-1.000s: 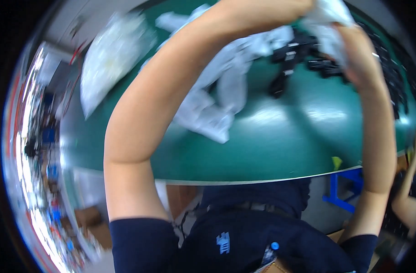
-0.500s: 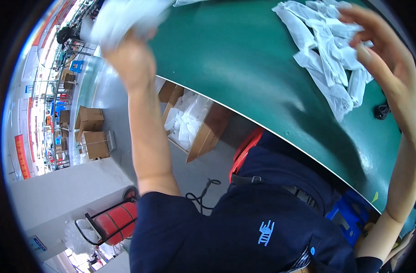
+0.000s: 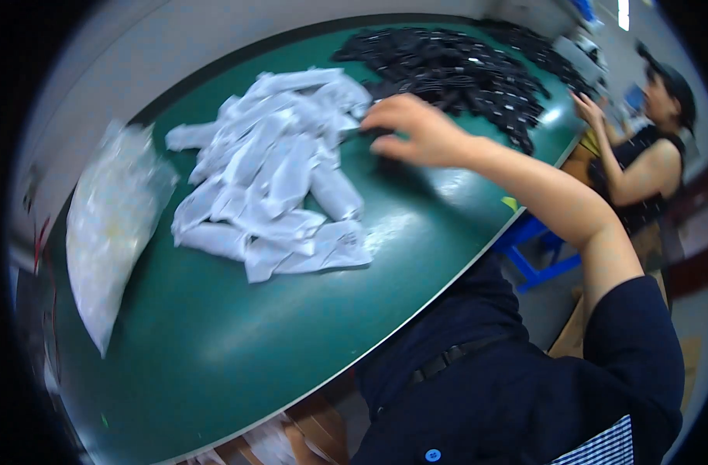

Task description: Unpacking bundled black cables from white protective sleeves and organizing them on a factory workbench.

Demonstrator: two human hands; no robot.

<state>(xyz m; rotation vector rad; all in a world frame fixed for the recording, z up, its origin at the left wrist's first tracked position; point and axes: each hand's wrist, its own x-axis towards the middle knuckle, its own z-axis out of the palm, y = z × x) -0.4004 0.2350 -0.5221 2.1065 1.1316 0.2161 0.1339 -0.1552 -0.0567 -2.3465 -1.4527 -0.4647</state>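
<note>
My right hand (image 3: 416, 133) is above the green table, at the right edge of a pile of white plastic packets (image 3: 280, 167). Its fingers are bent with the thumb apart, and I see nothing held in it. Dark shadow lies under the fingers. The packets are long and narrow, heaped loosely across one another, and their contents do not show. Just beyond the hand spreads a big heap of black cable-like items (image 3: 455, 74). My left hand does not show.
A large translucent plastic bag (image 3: 118, 225) stands at the table's left. The green table (image 3: 238, 325) has a pale front edge. A blurred cardboard box (image 3: 323, 426) sits below that edge. At the far right is a co-worker (image 3: 640, 167), near a blue stool (image 3: 536, 267).
The view has swung to the right, toward the table. My left hand, which held white packets, has left the picture. My right hand is now beside the pile.
</note>
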